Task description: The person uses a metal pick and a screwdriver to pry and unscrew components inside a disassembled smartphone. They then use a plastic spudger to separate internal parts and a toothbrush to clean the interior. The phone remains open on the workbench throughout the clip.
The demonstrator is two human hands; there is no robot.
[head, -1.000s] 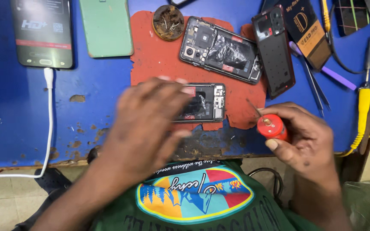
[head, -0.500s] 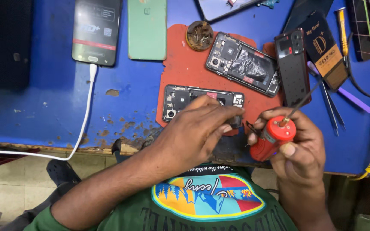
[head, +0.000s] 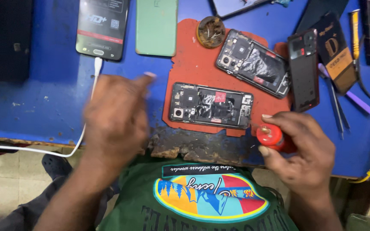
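Since half a second ago, the left hand (head: 115, 117) has lifted off the opened phone (head: 211, 105) and swung out to the left; it now hangs blurred over the blue bench (head: 35, 115), near the white cable (head: 91, 92).

Progress, as judged from the bench: the opened phone lies flat on the red mat (head: 193, 64), back removed, boards and camera modules exposed — disassembly is well under way. A second stripped phone (head: 253, 63) lies above it on the same mat, with a dark back cover (head: 303, 68) just beside it. Nothing shows reassembly; the inner parts appear to be in place, so further removal or refitting remains.

Left hand: palm down, fingers loosely extended, holding nothing that can be made out — motion blur hides the detail.

Right hand (head: 300, 154): at the bench edge, just right of the opened phone's lower corner, fingers and thumb closed around the red-handled screwdriver (head: 270, 136). Its cap faces the camera; the tip is hidden, so contact with the phone cannot be confirmed.

A round dish of small parts (head: 210, 31) sits at the mat's top edge
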